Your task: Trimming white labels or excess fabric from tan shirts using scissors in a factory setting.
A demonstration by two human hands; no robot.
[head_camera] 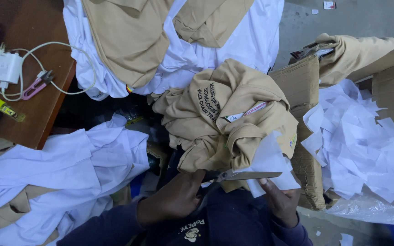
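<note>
Scissors in left hand cut white paper.

Two hands were at work near six o'clock: the left hand and the right hand. One pair of scissors lay between them, and one white paper piece sat at the right hand. One bunched tan shirt filled the centre. At ten o'clock there was one wooden table, carrying one white charger, one pink thread snipper and one yellow tag. One cardboard box stood toward three o'clock, beside one heap of white paper scraps, too many to count.
</note>
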